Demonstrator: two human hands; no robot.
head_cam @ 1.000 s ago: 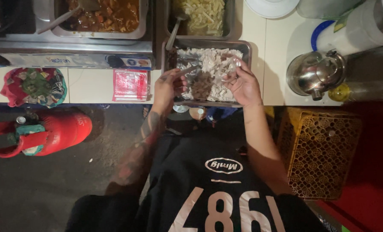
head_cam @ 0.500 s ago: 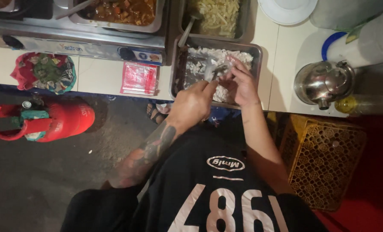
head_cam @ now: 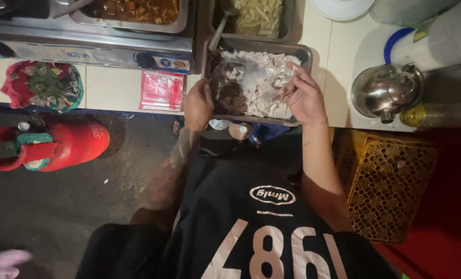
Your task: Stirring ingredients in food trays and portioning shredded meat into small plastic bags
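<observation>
Presently, both hands were at the metal tray (head_cam: 305, 54) of pale shredded food, which sat at the counter's near edge, approx. centre. Left hand (head_cam: 198, 105) gripped the near-left side of a clear plastic bag (head_cam: 251, 82); right hand (head_cam: 303, 95) pinched its right side, fingers closed on the film. Bag was held open over the tray, dark contents visible at its left. Red packet (head_cam: 161, 90) lay left of tray; steel kettle (head_cam: 385, 90) stood towards the counter's right end. Red gas cylinder (head_cam: 60, 144) lay on floor, yellow crate (head_cam: 390, 191) below the counter's right end.

clear plastic bag (head_cam: 251, 82), held open over steel tray (head_cam: 305, 54) of pale shredded food (dark contents inside)
</observation>
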